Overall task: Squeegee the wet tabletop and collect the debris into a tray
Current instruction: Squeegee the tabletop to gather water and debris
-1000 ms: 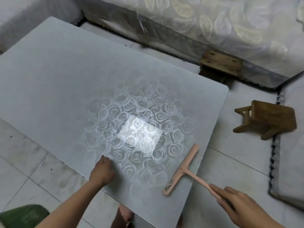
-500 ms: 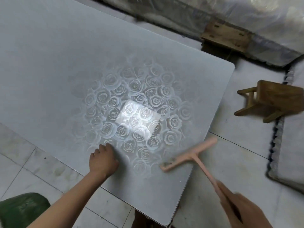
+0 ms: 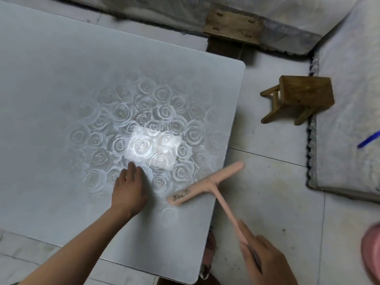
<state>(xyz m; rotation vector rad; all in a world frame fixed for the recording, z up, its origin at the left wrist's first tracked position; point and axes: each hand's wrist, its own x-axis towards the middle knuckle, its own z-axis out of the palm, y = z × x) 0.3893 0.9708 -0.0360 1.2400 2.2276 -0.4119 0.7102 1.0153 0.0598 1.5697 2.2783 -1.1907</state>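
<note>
A grey tabletop (image 3: 51, 83) with a pale rose pattern fills the left and middle of the head view. A pink T-shaped squeegee (image 3: 205, 184) has its blade over the table's right edge, with small bits of debris stuck on the blade's left part. My right hand (image 3: 265, 262) grips the end of its long handle at the lower right. My left hand (image 3: 129, 190) lies flat on the table, fingers straight, just left of the blade. No tray is in view.
A small wooden stool (image 3: 302, 97) stands on the tiled floor to the right of the table. A quilted mattress (image 3: 349, 120) lies at the far right. A wooden block (image 3: 234, 27) sits under the bed edge at the top. A pink object (image 3: 372, 254) shows at the right edge.
The squeegee blade has swung from nearly lengthwise along the table's edge to lie across it. My left hand has slid further onto the table, towards the bright patch.
</note>
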